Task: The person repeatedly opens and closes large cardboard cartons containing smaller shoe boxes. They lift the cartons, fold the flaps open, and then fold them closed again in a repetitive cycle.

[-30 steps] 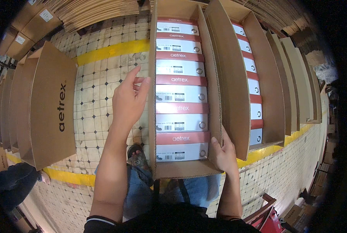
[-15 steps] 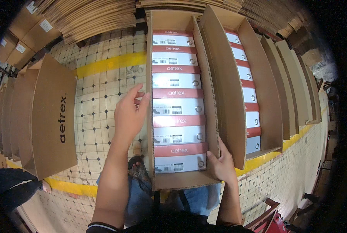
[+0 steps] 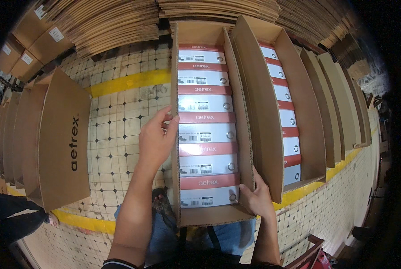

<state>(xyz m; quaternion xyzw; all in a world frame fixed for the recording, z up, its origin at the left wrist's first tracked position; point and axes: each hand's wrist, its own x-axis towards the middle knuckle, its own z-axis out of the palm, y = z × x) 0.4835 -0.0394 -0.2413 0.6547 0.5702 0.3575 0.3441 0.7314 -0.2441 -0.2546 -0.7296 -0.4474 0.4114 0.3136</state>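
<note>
In front of me stands a long, narrow cardboard carton (image 3: 209,219) with its top uncovered. A row of several red-and-white shoe boxes (image 3: 205,134) lies inside, printed labels facing up. My left hand (image 3: 157,134) is at the carton's left wall, its thumb at the rim and its bent fingers along the outer side. My right hand (image 3: 258,197) grips the right wall close to the near corner, thumb inside by the nearest shoe box and fingers outside, partly hidden by the cardboard.
A similar carton (image 3: 304,107) with shoe boxes stands close on the right, more cartons (image 3: 337,101) beyond. Upright cartons (image 3: 63,143) line the left. Flattened cardboard (image 3: 115,22) is stacked at the back. Yellow stripes (image 3: 131,82) cross the tiled floor; another person's leg (image 3: 18,215) shows lower left.
My left hand has come in from beside the carton to its left rim. The right hand keeps its grip. The whole view has shifted slightly, so things appear lower.
</note>
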